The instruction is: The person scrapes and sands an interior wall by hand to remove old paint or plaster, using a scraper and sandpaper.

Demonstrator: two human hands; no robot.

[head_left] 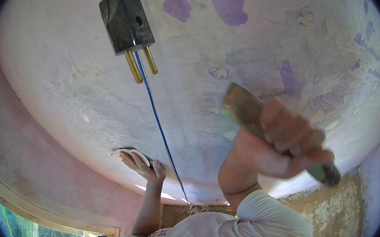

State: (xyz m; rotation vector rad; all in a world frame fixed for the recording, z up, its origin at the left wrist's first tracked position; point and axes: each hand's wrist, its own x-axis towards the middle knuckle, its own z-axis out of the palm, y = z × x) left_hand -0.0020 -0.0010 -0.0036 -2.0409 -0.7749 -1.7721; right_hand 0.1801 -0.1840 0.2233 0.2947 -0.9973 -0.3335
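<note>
Up against the pale, curved surface point(173, 98), my left hand point(145, 169) presses a thin, pale flat pad point(140, 155) with its fingers laid over it. My right hand point(287, 142), blurred and nearer the camera, is wrapped round a scraper point(242, 106). The scraper's broad, worn blade points up and left, and its greenish handle end sticks out at the lower right of the fist. Purple patches point(231, 5) and chipped pale spots mark the surface above and around the scraper.
A black plug point(126, 21) with two brass prongs hangs close to the camera at the upper left. A blue wire point(161, 131) runs past it down to the lower middle. A window point(17, 223) shows at lower left, a rough brown wall point(334, 217) at lower right.
</note>
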